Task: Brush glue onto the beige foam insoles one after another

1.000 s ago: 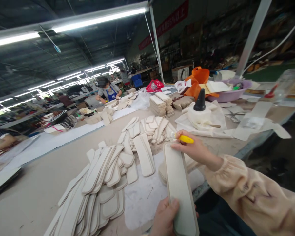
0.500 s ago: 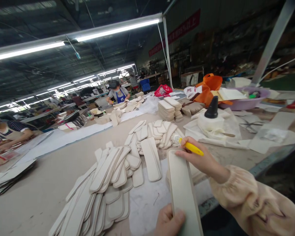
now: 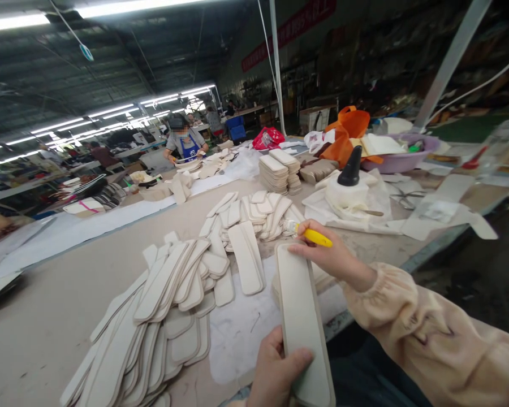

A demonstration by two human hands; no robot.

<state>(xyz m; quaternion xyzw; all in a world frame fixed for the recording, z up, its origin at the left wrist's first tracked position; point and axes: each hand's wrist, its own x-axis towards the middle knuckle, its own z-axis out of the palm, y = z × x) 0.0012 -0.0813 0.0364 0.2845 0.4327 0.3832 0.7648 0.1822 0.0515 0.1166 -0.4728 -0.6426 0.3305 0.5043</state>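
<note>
My left hand [image 3: 275, 370] grips the near end of a long cream padded strip [image 3: 299, 316], thumb on top, holding it tilted up off the table. My right hand [image 3: 328, 254] is closed on a yellow-handled brush [image 3: 309, 234] whose bristle end rests at the strip's far end. Under the strip lies a white sheet of paper [image 3: 241, 333] on the beige table [image 3: 68, 294].
Many cream strips lie fanned out at left [image 3: 165, 316] and further back [image 3: 250, 217]. A white glue bottle with a black nozzle [image 3: 346, 189] stands at right, near stacked pieces [image 3: 277, 169], scissors [image 3: 407, 200] and a purple basin [image 3: 401, 158]. Other people work at the far tables.
The view has shifted slightly with my head. Both hands keep their grips; the brush stays at the strip's far end and my left hand shows more fully at the bottom.
</note>
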